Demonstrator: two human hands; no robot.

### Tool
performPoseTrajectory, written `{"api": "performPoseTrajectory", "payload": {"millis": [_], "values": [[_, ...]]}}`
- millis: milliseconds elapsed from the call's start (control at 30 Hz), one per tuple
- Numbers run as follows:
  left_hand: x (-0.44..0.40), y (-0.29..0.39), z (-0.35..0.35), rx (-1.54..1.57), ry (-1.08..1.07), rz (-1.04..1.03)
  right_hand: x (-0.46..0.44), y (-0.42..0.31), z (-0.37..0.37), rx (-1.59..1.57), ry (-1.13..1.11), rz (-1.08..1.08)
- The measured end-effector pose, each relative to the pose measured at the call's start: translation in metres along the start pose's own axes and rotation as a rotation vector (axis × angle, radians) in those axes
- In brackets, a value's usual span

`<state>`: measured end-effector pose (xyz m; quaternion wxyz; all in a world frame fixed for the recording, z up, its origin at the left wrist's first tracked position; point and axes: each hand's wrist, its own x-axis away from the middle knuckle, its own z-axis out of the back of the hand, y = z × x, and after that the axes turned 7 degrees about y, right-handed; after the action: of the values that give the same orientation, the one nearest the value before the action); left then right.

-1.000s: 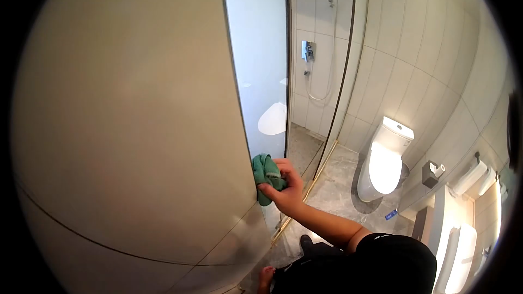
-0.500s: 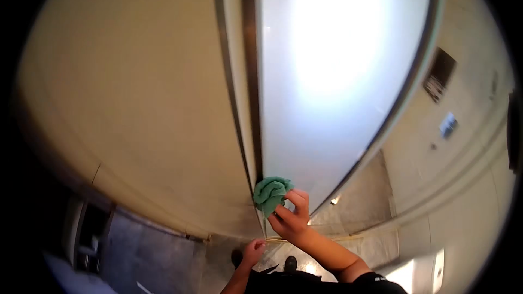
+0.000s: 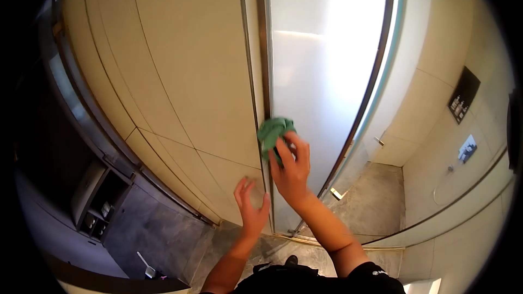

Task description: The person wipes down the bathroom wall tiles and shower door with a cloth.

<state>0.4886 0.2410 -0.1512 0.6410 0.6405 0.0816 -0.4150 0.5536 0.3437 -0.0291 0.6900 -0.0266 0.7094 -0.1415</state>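
Note:
A crumpled green cloth [image 3: 277,129] is pressed against the edge where a frosted glass panel [image 3: 305,87] meets its dark vertical frame [image 3: 264,65]. My right hand [image 3: 292,169] grips this cloth, fingers bent around its lower side. Lower and to the left, my left hand [image 3: 252,207] is raised in front of the beige tiled wall [image 3: 201,76], fingers apart and holding nothing. Whether its fingertips touch the wall I cannot tell.
Right of the panel is a shower area with a metal door handle [image 3: 336,194], a wall niche with bottles [image 3: 463,95] and a shower control [image 3: 467,148]. At lower left stand an open shelf unit [image 3: 98,207] and a white-handled brush-like item [image 3: 146,264] on the grey floor.
My right hand has moved up along the frame with the cloth. My left hand has risen from near my waist, its fingers spreading. The view has shifted, showing more of the room.

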Motion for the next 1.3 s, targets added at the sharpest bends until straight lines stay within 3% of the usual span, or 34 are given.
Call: {"api": "performPoseTrajectory", "payload": {"millis": [67, 167, 333, 467, 500, 567, 633, 700, 767, 800, 900, 1033, 1133, 1300], "values": [[-0.019, 0.005, -0.004, 0.002, 0.089, -0.176, -0.035, -0.007, -0.006, 0.011, 0.072, 0.034], [-0.04, 0.014, -0.009, 0.042, 0.133, -0.265, -0.103, -0.023, -0.009, 0.017, 0.138, 0.075], [-0.039, 0.015, -0.011, 0.077, 0.084, -0.243, -0.214, -0.035, -0.014, 0.061, 0.204, 0.241], [-0.036, 0.011, -0.01, -0.158, -0.023, -0.301, -0.301, -0.041, -0.021, 0.096, 0.268, 0.402], [-0.035, 0.011, -0.01, -0.206, -0.051, -0.299, -0.316, -0.05, -0.018, 0.073, 0.26, 0.374], [-0.035, 0.01, -0.009, -0.203, -0.054, -0.299, -0.343, -0.07, -0.002, 0.134, 0.018, 0.233], [-0.035, 0.008, -0.01, -0.202, -0.059, -0.296, -0.375, -0.07, -0.009, 0.114, 0.097, 0.27], [-0.046, 0.006, -0.015, -0.116, 0.153, -0.369, -0.395, -0.074, -0.011, 0.096, 0.184, 0.313], [-0.063, 0.005, -0.02, -0.087, 0.169, -0.427, -0.393, -0.071, -0.013, -0.004, 0.21, 0.34], [-0.064, 0.006, -0.021, -0.068, 0.192, -0.473, -0.385, -0.068, -0.012, -0.2, 0.186, 0.374], [-0.074, 0.01, -0.028, -0.126, 0.193, -0.45, -0.362, -0.058, -0.015, -0.051, 0.149, 0.499], [-0.076, -0.008, -0.049, -0.18, 0.306, -0.493, -0.317, -0.07, 0.001, 0.094, -0.174, 0.477], [-0.076, -0.011, -0.057, -0.236, 0.353, -0.476, -0.287, -0.071, 0.001, 0.174, -0.226, 0.457], [-0.077, -0.013, -0.057, -0.253, 0.397, -0.518, -0.246, -0.061, -0.002, 0.235, -0.294, 0.645]]}}
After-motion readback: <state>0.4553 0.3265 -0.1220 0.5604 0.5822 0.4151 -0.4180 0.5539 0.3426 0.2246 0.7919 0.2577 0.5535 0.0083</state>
